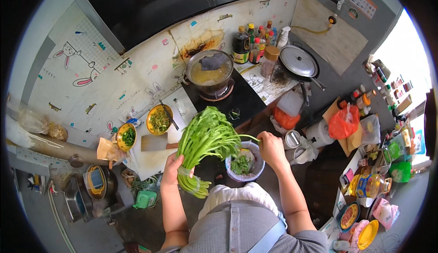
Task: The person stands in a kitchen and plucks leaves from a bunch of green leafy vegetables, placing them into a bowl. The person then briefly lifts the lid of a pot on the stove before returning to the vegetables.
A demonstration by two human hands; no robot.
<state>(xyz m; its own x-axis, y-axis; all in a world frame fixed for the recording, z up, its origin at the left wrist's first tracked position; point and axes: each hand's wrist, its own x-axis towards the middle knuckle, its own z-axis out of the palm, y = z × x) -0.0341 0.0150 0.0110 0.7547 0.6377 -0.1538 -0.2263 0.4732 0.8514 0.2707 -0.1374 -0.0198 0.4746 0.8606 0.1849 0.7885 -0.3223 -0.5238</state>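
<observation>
My left hand (pixel 174 171) is closed around the lower stalks of a bundle of leafy green vegetables (pixel 208 133), tied near its base. My right hand (pixel 272 149) pinches the end of one thin green stem (pixel 249 136) that stretches out from the bundle's right side. Below and between the hands stands a lined waste bin (pixel 258 172) with green leaves (pixel 241 165) in it. Left of the bundle, a cleaver (pixel 154 143) lies on a white cutting board (pixel 145 169).
A covered pot (pixel 209 71) stands on the lit gas stove (pixel 251 100). Yellow bowls of chopped greens (pixel 159 119) and green pieces (pixel 129 136) flank the board, with chopsticks (pixel 168 115) across one. Sauce bottles (pixel 241 44) and a lidded pan (pixel 298 61) are at the back right.
</observation>
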